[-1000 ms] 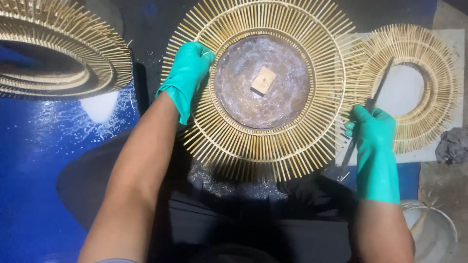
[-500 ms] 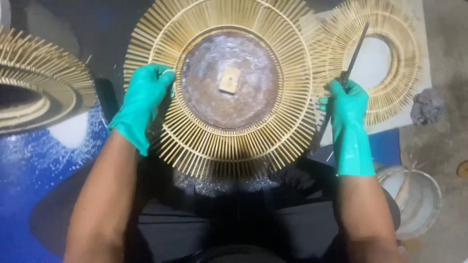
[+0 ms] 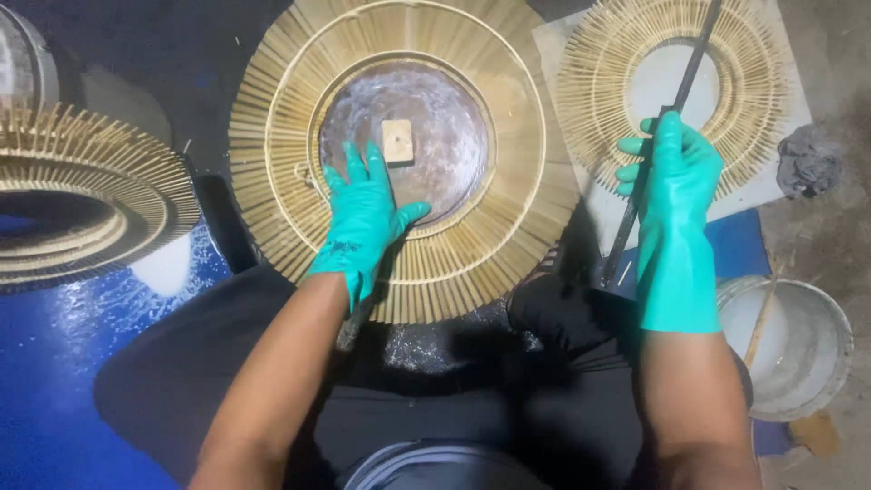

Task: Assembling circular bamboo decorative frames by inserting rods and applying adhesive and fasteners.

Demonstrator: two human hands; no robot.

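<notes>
Keep your left hand [image 3: 363,218] pressed flat, fingers spread and gripping nothing, on the inner edge of the sunburst frame [image 3: 399,154] so the piece cannot turn on your lap. The palm covers the lower left rim of the round brown centre disc [image 3: 408,136], and the small pale wooden block [image 3: 397,141] sits just past your fingertips. Your right hand [image 3: 671,191] is closed around the thin dark rod [image 3: 667,136], gripped near its middle, with the longer part running up and away from the fist over the second, smaller sunburst ring [image 3: 671,91]. Hold that rod firmly and choke down for control before you bring it across, I would judge.

The frame is a wide wheel of pale bamboo sticks, radiating evenly, bound by thin concentric hoops; the disc looks smeared with whitish residue.
</notes>
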